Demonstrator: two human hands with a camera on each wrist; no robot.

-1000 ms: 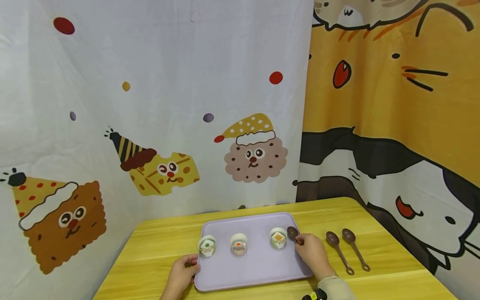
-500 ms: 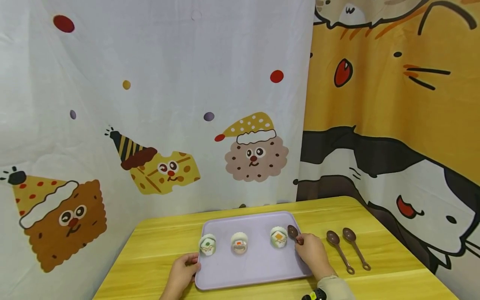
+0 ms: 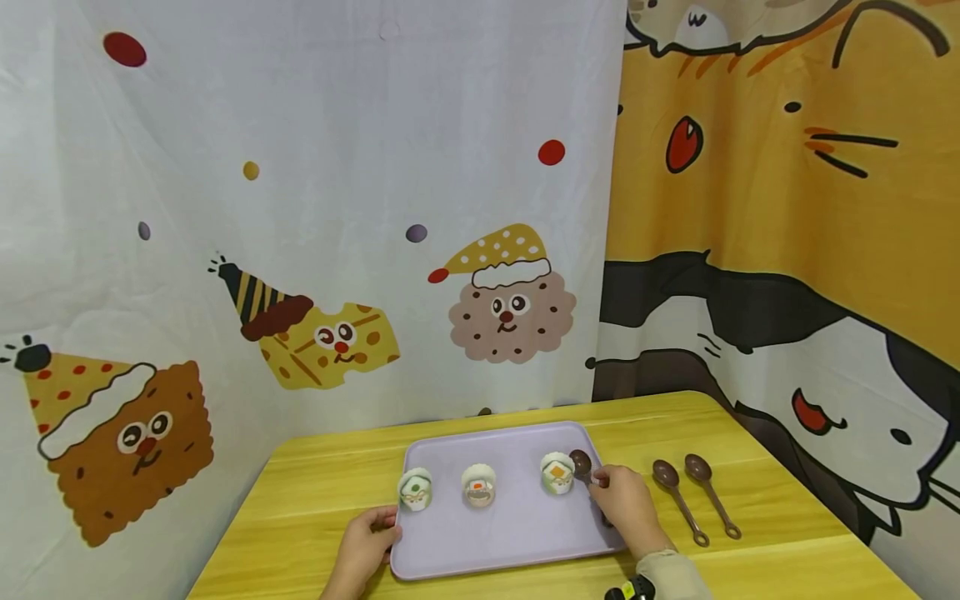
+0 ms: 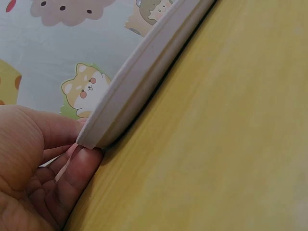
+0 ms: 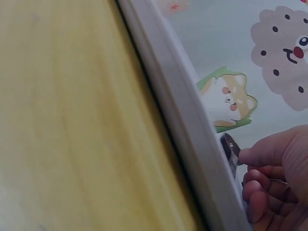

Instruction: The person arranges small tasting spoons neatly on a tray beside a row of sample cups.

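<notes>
Left hand [image 3: 363, 543] pinches tray [image 3: 510, 540] | right hand [image 3: 628, 510] at spoon [image 3: 581, 461], grip unclear | cup [image 3: 557, 477] just beside

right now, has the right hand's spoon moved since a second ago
Yes, the spoon has shifted slightly left relative to the tray, its bowl now nearer the orange-diamond piece.

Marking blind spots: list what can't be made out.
Head: mid-handle of brown oval-bowled spoon, hidden by right hand.
Head: black-and-yellow object, cut off by bottom edge.
Left wrist: left hand, cut off by left edge.
Right wrist: inside of pale lilac rectangular tray, hidden by its rim.
</notes>
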